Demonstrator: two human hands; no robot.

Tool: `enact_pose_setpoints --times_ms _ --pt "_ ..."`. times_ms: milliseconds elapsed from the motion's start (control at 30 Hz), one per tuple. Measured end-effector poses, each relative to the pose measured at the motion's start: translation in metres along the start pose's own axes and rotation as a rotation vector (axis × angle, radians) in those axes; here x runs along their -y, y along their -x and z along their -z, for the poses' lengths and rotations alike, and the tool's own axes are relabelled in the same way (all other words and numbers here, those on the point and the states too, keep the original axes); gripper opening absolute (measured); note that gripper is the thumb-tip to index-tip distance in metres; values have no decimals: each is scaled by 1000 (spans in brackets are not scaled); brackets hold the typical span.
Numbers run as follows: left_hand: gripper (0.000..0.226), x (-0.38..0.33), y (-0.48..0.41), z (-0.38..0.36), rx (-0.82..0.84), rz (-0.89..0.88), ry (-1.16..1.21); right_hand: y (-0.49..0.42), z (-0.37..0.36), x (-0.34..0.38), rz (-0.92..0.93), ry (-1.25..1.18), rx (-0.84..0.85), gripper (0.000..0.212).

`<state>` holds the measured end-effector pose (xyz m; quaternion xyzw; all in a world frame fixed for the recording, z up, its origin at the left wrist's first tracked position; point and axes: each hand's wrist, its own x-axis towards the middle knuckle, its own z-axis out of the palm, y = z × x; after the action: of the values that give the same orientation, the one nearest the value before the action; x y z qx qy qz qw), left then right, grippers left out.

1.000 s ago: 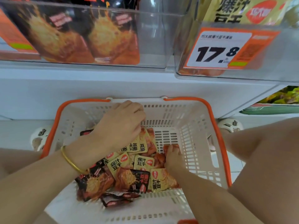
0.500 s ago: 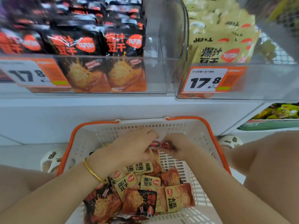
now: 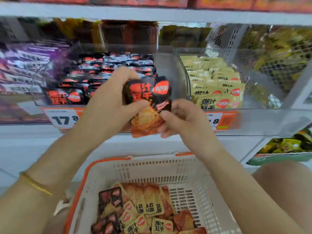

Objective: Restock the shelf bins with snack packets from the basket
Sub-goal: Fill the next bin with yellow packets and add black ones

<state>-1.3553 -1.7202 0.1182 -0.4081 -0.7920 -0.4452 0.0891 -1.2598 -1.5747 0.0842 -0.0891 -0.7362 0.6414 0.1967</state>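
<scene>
Black packets (image 3: 146,97) held up before the bin (image 3: 164,68)
Left hand (image 3: 108,105) grips them, right hand (image 3: 183,120) pinches their lower edge; basket (image 3: 84,173) open below.

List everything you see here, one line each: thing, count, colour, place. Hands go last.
held packets: small stack, count unclear, black and orange, between both hands before the shelf
basket: one, white with orange rim, bottom centre
loose packets: many, yellow and black, in the basket
black packets: many, clear bin, centre left
yellow packets: many, clear bin, right of centre
purple packets: blurred, far left
green packets: blurred, far right
price tags: two, white on orange, bin fronts
bangle: one, gold, left wrist
left hand: grips the stack's left side
right hand: pinches its lower right edge
</scene>
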Motion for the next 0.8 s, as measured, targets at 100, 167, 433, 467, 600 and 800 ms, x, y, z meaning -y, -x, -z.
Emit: enact_pose_setpoints --times_ms 100,167,433,467,600,800 --pt "40 -7 -21 12 -131 -84 -2 -24 -8 21 168 76 -144 15" --pt "34 -3 -29 11 -153 -82 -46 -35 -11 22 198 162 -203 17" --pt "31 31 -24 -16 -19 -40 -464 -48 -17 7 278 681 -280 10" --pt "28 35 -24 -18 -25 -49 -530 -49 -17 8 269 714 -257 11" --pt "23 49 -19 -19 -114 -114 -665 -57 -18 9 233 862 -165 17" --pt "26 38 -9 -18 -240 -89 -657 -60 -15 14 163 738 -125 28"
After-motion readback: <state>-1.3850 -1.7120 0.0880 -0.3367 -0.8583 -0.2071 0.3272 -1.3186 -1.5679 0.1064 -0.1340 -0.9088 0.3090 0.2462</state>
